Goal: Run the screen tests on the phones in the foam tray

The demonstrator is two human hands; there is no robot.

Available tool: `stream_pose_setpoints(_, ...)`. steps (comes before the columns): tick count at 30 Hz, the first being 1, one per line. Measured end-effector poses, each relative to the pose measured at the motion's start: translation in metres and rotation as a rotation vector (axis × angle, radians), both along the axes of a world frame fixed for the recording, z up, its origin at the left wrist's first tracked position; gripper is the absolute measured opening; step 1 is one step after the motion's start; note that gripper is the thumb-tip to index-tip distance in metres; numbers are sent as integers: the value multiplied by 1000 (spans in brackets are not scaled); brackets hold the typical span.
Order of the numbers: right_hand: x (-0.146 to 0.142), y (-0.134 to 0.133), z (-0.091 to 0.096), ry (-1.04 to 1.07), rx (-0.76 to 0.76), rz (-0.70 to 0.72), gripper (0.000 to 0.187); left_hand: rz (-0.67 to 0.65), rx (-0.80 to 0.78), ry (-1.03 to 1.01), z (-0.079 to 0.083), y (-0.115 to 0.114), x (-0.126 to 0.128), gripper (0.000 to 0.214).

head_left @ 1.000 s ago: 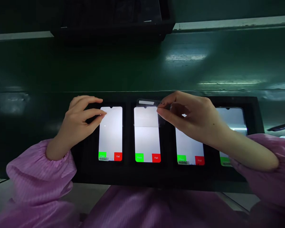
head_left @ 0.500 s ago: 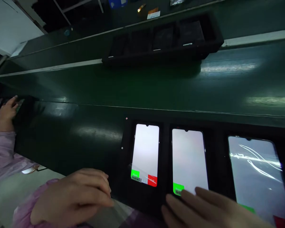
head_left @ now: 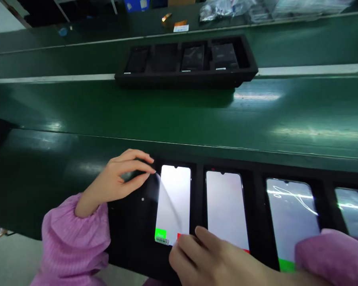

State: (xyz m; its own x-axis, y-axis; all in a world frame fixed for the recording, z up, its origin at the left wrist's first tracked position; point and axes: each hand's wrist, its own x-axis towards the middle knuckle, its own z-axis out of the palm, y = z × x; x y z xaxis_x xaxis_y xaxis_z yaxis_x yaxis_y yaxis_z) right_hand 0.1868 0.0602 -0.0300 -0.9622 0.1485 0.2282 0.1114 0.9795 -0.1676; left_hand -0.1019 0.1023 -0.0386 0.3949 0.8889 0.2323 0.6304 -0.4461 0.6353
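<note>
At the left end of the near tray (head_left: 131, 234), seen from the head camera, lies the first phone (head_left: 180, 186), lit white with a green patch and a red patch along its bottom edge. The left hand (head_left: 119, 180), just left of that phone's top corner, has thumb and forefinger pressed together, pinching a clear film (head_left: 167, 198). The film shows as a pale curved streak running from the pinch down across the phone's face toward its red patch. It appears partly lifted off the glass, and a pinch at one corner suits so thin a sheet.

The right hand (head_left: 214, 260) comes from below the phone, fingers close together and nearly flat. Their tips rest on its lower right corner, probably to hold the phone steady in its slot against the pull on the film.

Right of the first phone sit three more lit phones, side by side in their own slots. Well beyond it, across the green counter (head_left: 167, 115), a far tray (head_left: 185, 81) holds dark phones.
</note>
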Motion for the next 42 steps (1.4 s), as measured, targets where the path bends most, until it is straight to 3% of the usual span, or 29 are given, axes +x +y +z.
stream_pose_setpoints(3, -5, 36, -3, 47, -223, -73, 15, 100, 94, 113, -17, 5, 16, 22)
stream_pose_setpoints(5, -5, 66, -4, 117, -493, -268, 17, 116, 126, 176, -28, 6, 22, 24)
stream_pose_setpoints(8, 0, 105, -2, 275, -937, -530, 6, 116, 138, 183, -40, 3, 24, 25)
stream_pose_setpoints(11, 10, 124, 5, 441, -1145, -671, 20, 131, 113, 104, -46, 1, 22, 26)
stream_pose_setpoints(15, 19, 126, 9, 510, -1141, -748, 22, 154, 79, 51, -50, -1, 21, 28)
stream_pose_setpoints(20, 21, 123, 5, 513, -1112, -744, 18, 170, 79, 38, -55, 1, 24, 29)
stream_pose_setpoints(24, 18, 119, 5, 502, -1105, -738, 17, 172, 126, 59, -48, -2, 22, 28)
stream_pose_setpoints(31, 17, 106, 2, 483, -1135, -702, 16, 115, 136, 147, -12, -46, 9, 25)
stream_pose_setpoints(37, 11, 94, -2, 474, -1091, -666, 19, 50, 138, 371, -26, -78, 20, 42)
stream_pose_setpoints(42, 11, 84, -5, 426, -1016, -668, 16, 54, 119, 387, -30, -105, 20, 44)
